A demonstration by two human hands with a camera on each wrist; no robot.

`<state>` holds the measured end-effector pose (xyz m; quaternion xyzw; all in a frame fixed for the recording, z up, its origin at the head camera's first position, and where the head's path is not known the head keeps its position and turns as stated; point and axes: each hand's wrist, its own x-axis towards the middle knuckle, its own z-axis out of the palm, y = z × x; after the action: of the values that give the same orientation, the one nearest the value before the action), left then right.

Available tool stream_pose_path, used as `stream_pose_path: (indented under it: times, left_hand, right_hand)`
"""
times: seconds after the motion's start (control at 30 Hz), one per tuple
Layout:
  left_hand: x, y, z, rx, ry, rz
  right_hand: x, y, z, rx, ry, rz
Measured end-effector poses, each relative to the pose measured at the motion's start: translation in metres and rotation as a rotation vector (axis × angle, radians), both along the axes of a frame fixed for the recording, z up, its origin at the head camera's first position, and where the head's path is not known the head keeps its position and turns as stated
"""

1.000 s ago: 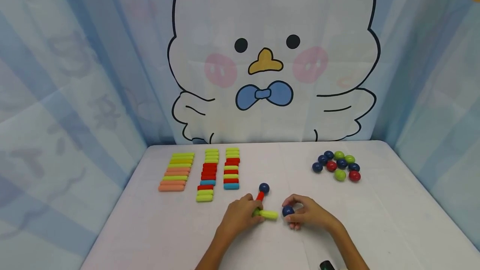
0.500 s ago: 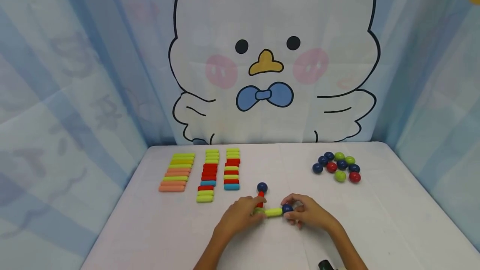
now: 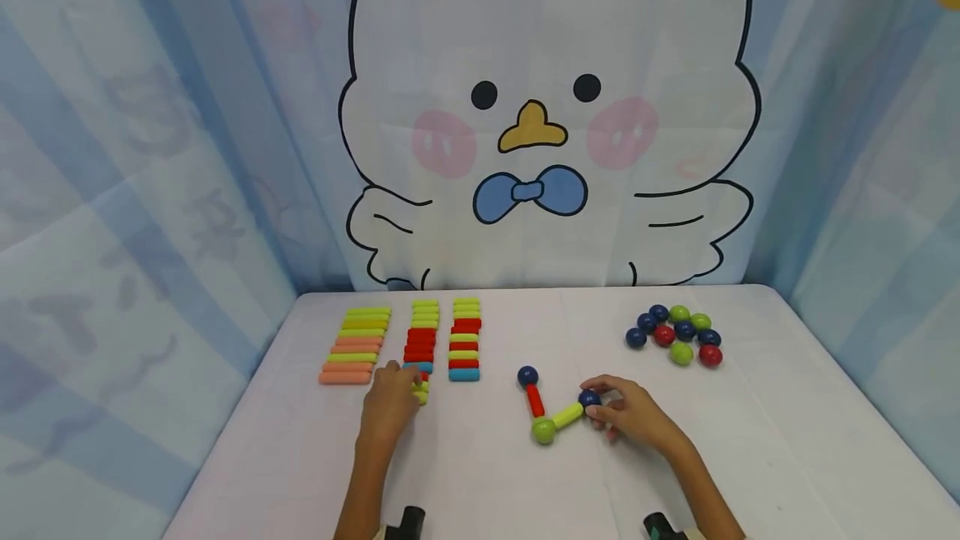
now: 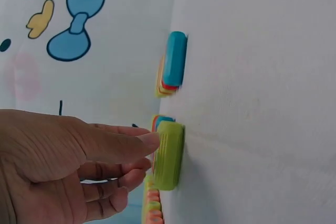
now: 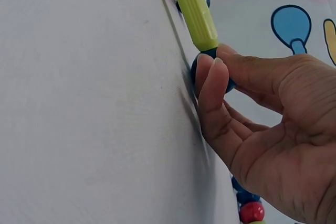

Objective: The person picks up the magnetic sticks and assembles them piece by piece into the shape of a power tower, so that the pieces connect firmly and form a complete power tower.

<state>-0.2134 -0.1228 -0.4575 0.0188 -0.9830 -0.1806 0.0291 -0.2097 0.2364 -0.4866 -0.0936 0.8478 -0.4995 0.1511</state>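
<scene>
Dark blue ball (image 3: 589, 397), lower centre-right on the tabletop (image 3: 495, 473), joined to a lime rod (image 3: 567, 415); the right wrist view alone shows the right hand (image 3: 633, 417) pinching it; left hand (image 3: 390, 403), fingers extended, touches a lime stick (image 4: 169, 155) at lower left.

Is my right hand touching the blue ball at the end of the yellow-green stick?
Touching. The right wrist view shows the right hand pinching the blue ball at the end of the yellow-green stick.

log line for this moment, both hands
left hand: touches lime stick | right hand: pinches blue ball on chain
</scene>
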Motion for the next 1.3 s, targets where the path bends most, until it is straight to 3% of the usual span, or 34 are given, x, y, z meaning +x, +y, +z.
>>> stream_pose_path:
  times: [0.17,0.3,0.47,0.73,0.93,1.07,1.3]
  left_hand:
    - [-0.001,-0.009,-0.001,-0.033,-0.054,-0.015]
    - [-0.001,-0.011,-0.001,-0.033,-0.109,-0.036]
    - [-0.001,-0.013,-0.001,0.053,-0.204,-0.076]
    - [-0.005,0.005,-0.007,0.448,-0.21,-0.261]
    - [-0.006,0.038,-0.013,0.637,-0.173,-0.24]
    - [-0.004,0.054,-0.019,0.672,-0.213,-0.268]
    - [0.001,0.066,-0.027,0.597,-0.295,-0.336]
  right_hand:
    - [-0.001,-0.006,-0.003,-0.006,-0.011,-0.124]
    - [-0.003,-0.011,-0.004,0.005,0.002,-0.143]
    - [-0.007,-0.01,-0.003,-0.004,0.016,-0.072]
    - [-0.01,-0.014,-0.002,-0.04,0.015,0.142]
    - [-0.011,-0.025,-0.002,-0.036,0.005,0.217]
    - [-0.011,-0.03,-0.002,-0.038,0.003,0.246]
    - [-0.01,-0.034,-0.002,-0.062,-0.028,0.259]
